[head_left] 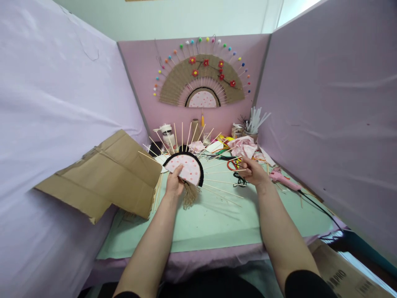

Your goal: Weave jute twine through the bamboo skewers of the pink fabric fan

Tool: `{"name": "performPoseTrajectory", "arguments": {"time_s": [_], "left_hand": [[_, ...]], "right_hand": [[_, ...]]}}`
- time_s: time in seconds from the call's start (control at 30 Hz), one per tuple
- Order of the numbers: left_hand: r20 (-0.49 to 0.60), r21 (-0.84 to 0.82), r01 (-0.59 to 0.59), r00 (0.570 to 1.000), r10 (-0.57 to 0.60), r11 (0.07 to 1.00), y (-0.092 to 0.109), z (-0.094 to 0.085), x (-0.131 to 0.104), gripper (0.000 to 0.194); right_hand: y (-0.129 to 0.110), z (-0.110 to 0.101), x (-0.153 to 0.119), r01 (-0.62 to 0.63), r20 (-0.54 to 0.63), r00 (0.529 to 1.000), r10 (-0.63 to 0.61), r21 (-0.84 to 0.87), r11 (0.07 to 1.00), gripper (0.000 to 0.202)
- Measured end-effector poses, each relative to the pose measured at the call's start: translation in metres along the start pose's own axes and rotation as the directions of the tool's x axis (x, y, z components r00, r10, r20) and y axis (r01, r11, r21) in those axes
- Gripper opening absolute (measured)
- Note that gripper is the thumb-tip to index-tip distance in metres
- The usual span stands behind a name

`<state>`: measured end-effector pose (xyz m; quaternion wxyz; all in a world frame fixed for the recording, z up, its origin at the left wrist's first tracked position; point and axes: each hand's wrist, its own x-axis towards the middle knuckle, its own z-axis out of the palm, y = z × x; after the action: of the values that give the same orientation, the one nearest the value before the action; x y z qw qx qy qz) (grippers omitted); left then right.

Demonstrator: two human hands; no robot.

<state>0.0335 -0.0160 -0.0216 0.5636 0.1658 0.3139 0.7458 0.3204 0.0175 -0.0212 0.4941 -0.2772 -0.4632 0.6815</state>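
Note:
My left hand (175, 182) grips the lower edge of a half-round fan base (189, 167), thumb on the front. It is covered in pink cloth with red dots and has a black fuzzy rim. Thin wooden sticks (182, 135) fan out from the rim to the left, top and right. Below the base hangs a bundle of tan twine strands (190, 195). At the tips of the right-hand sticks is my right hand (252, 170), its fingers pinched together. Whether it grips a stick tip or something thin cannot be made out.
A folded cardboard sheet (124, 174) leans at the left. Pink glue gun (283, 179) with black cord lies right. Orange-handled scissors (232, 164), a coiled black cable (239, 179) and crumpled pink cloth (243, 145) lie behind. A finished fan (173, 85) hangs on the back panel.

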Motion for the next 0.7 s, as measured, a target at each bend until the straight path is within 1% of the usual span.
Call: {"name": "performPoseTrajectory", "arguments": {"time_s": [0.07, 0.17, 0.23, 0.3, 0.33, 0.43, 0.5, 0.57, 0.6, 0.63, 0.7], "left_hand": [[-0.003, -0.012, 0.004, 1.0, -0.004, 1.0, 0.001, 0.0, -0.001, 0.016], [-0.001, -0.033, 0.014, 1.0, -0.015, 0.999, 0.001, 0.001, -0.001, 0.016], [0.007, -0.051, 0.011, 1.0, -0.011, 0.999, 0.001, 0.001, -0.001, 0.017], [0.017, -0.061, 0.007, 1.0, -0.006, 0.998, 0.0, 0.001, -0.001, 0.018], [0.02, -0.061, 0.007, 1.0, -0.006, 0.998, 0.0, 0.001, -0.001, 0.017], [0.013, -0.057, 0.01, 1.0, -0.01, 0.998, 0.001, 0.001, -0.002, 0.018], [0.015, -0.06, 0.013, 1.0, -0.012, 0.998, 0.001, 0.002, -0.003, 0.017], [0.024, -0.068, 0.012, 1.0, -0.01, 0.998, 0.001, 0.003, -0.005, 0.016], [0.027, -0.071, 0.008, 1.0, -0.006, 0.997, 0.001, 0.004, -0.005, 0.016], [0.028, -0.074, 0.004, 1.0, -0.002, 0.997, 0.001, 0.004, -0.006, 0.015], [0.026, -0.076, -0.002, 1.0, 0.004, 0.997, 0.0, 0.005, -0.006, 0.015]], "right_hand": [[0.003, 0.002, 0.001, -0.082, 0.033, 0.996, 0.085, -0.088, 0.993, 0.045], [0.009, 0.011, 0.003, -0.139, 0.052, 0.986, 0.156, -0.251, 0.958, 0.042], [0.016, 0.023, 0.004, -0.192, 0.041, 0.974, 0.223, -0.379, 0.905, 0.041], [0.024, 0.04, 0.003, -0.241, 0.036, 0.952, 0.305, -0.53, 0.813, 0.042], [0.028, 0.049, 0.002, -0.228, 0.043, 0.947, 0.319, -0.608, 0.76, 0.042], [0.04, 0.076, -0.002, -0.12, 0.103, 0.943, 0.316, -0.781, 0.612, 0.04], [0.046, 0.088, -0.006, -0.081, 0.145, 0.927, 0.345, -0.822, 0.564, 0.037], [0.051, 0.091, -0.007, -0.048, 0.172, 0.926, 0.336, -0.829, 0.557, 0.035], [0.052, 0.09, -0.006, -0.027, 0.181, 0.934, 0.307, -0.823, 0.568, 0.034], [0.053, 0.087, -0.005, -0.002, 0.185, 0.948, 0.258, -0.809, 0.587, 0.032], [0.055, 0.078, -0.002, 0.08, 0.183, 0.978, 0.104, -0.778, 0.623, 0.027]]}}
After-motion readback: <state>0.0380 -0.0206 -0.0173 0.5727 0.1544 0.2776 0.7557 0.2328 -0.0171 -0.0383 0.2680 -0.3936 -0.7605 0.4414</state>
